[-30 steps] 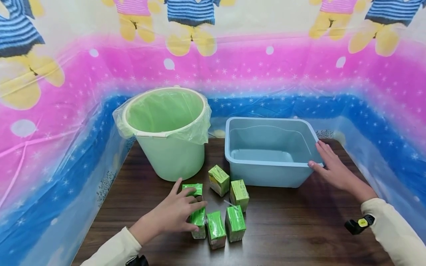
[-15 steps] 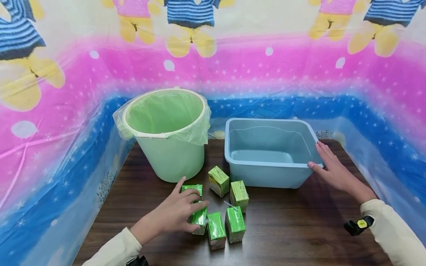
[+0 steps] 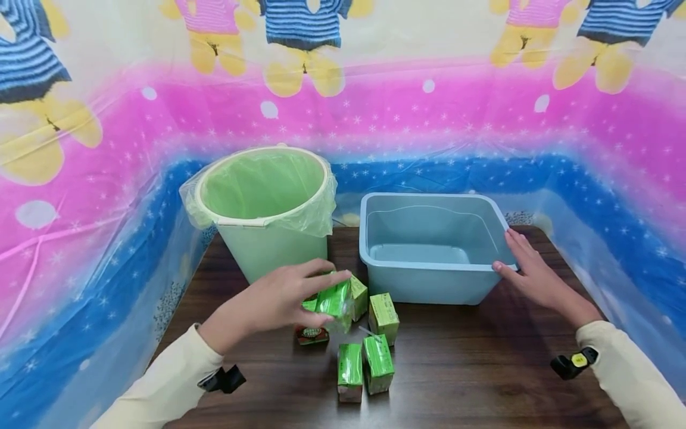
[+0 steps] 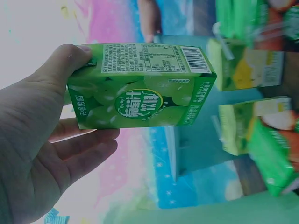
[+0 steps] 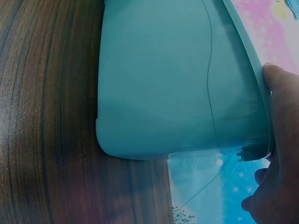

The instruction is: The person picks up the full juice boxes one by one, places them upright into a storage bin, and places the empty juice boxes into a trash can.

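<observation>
My left hand [image 3: 281,298] pinches a green grape juice box [image 3: 336,301] between thumb and fingers, raised above the table. In the left wrist view the held juice box [image 4: 140,88] shows its printed side and barcode. Under that hand stands a red-and-green juice box [image 3: 312,335], partly hidden. A yellow-green juice box [image 3: 359,298] stands partly covered behind the held one. My right hand [image 3: 536,274] rests on the right front corner of a blue-grey plastic tub [image 3: 423,283], its thumb on the rim. In the right wrist view the thumb [image 5: 278,77] touches the rim.
A pale green bucket [image 3: 273,247] lined with a clear bag stands at the back left. More juice boxes stand in front of the tub: a yellow-green carton [image 3: 384,316] and two green cartons, one nearer [image 3: 350,372]. A patterned sheet [image 3: 407,119] surrounds the wooden table [image 3: 455,363].
My left hand has picked up the front-left green juice box and lifted it away from me, over the box behind. The right hand stays at the tub's corner.
</observation>
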Demonstrator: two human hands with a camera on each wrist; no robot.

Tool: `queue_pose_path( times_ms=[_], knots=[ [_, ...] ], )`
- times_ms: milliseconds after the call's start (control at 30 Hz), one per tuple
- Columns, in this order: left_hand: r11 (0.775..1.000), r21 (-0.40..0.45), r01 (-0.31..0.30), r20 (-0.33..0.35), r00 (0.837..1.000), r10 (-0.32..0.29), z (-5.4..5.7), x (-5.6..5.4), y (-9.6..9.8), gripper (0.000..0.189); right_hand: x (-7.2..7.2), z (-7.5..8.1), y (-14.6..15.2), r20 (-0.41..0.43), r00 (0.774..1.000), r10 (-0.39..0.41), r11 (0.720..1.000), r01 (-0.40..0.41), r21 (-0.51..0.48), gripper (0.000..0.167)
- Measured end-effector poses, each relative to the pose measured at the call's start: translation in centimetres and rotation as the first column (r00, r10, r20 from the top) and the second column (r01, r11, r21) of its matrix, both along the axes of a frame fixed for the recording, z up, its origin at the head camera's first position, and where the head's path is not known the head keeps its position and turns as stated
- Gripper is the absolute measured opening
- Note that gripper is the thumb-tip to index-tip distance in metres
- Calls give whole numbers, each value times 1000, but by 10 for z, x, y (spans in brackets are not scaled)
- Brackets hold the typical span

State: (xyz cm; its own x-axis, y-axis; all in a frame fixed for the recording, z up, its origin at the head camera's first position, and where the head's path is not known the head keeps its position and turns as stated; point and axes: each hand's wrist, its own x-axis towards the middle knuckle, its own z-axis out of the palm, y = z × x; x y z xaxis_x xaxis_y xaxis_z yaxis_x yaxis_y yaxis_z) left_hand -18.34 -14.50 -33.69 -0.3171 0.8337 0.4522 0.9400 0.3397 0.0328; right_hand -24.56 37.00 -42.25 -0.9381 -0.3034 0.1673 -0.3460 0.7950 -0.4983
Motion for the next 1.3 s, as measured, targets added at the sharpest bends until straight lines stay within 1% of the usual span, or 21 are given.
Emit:
queue_pose_path(
  times_ms=[67, 200, 267, 367, 467, 600, 733, 900, 1033, 1133, 1200, 1267, 1300],
  knots=[
    [1000, 20, 21, -13, 1000, -20, 9, -7, 7, 71, 0, 0, 0, -4, 1000, 0, 1000, 0, -3, 84],
    [998, 44, 39, -17, 999, -38, 20, -24, 21, 68, 0, -1, 1, -8, 1000, -6, 1000, 6, -4, 84],
    [998, 51, 36, 0, 999, -36, 25, -33, 29, 66, -1, -2, 1, -6, 1000, -10, 1000, 10, 0, 84],
    [998, 62, 30, 59, 998, -34, 31, -47, 38, 64, -2, -3, 1, -5, 1000, -12, 1000, 12, 5, 84],
    [998, 70, -2, 125, 992, -6, 38, -63, 49, 64, -2, -3, 2, -6, 1000, -12, 1000, 12, 2, 84],
    [997, 43, -71, 194, 979, 62, 48, -83, 64, 65, -2, -2, 2, -3, 1000, -13, 1000, 13, -7, 84],
    [992, -24, -127, 242, 962, 129, 58, -99, 78, 66, -1, -4, 2, 1, 1000, -10, 1000, 10, -11, 84],
    [979, -106, -174, 283, 939, 197, 69, -119, 99, 66, 0, -5, 1, -2, 1000, -11, 1000, 11, -10, 85],
    [972, -144, -187, 311, 924, 223, 74, -137, 116, 66, 0, -5, 0, -3, 1000, -14, 1000, 14, -6, 84],
    [970, -159, -186, 323, 918, 229, 75, -151, 128, 66, -1, -5, -1, 2, 1000, -14, 1000, 14, -3, 84],
    [970, -167, -174, 332, 917, 222, 74, -162, 138, 65, -1, -4, -1, 7, 1000, -17, 1000, 17, 0, 84],
    [973, -175, -152, 344, 916, 206, 69, -173, 150, 64, 1, -5, 0, 16, 1000, -25, 1000, 25, -6, 85],
    [973, -184, -138, 357, 913, 197, 65, -179, 156, 64, 1, -6, 0, 18, 999, -27, 1000, 27, -10, 85]
  ],
)
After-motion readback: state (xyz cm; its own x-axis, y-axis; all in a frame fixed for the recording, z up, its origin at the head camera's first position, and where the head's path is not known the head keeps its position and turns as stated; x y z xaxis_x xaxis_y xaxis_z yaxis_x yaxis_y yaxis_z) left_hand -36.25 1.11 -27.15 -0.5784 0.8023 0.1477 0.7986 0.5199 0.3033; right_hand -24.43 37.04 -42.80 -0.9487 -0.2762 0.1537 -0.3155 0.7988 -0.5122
